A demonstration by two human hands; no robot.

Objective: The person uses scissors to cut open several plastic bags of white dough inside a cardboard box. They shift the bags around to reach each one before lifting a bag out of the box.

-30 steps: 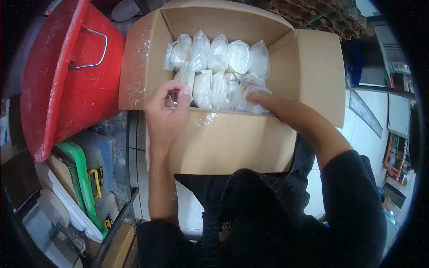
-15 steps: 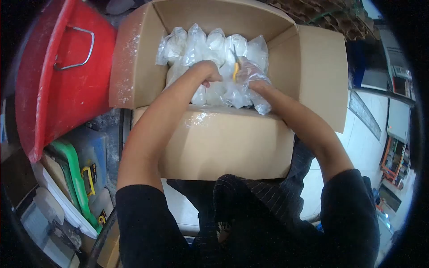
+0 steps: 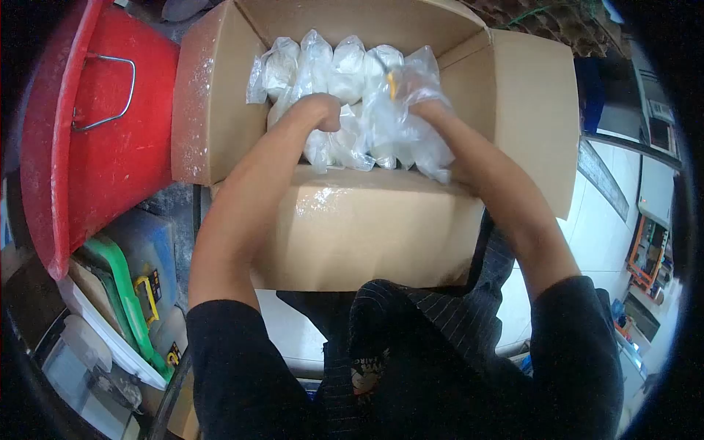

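Inside the open brown cardboard box (image 3: 352,227), the left hand (image 3: 320,111) clenches a clear plastic bag of white powder (image 3: 345,143) at its neck. The right hand (image 3: 414,92) (plastic-gloved, at three o'clock of it) pinches a small yellow tool (image 3: 392,82). The bag looks soft, slippery and weighty; its gathered neck seems the surest hold.

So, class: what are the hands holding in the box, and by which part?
Both hands, left and right, grip a plastic bag of white powder near its top.

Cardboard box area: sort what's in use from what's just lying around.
In use:
cardboard box
bags of white powder
left hand
right hand, in a clear plastic glove
yellow tool

Lying about:
red tub
green-edged tray
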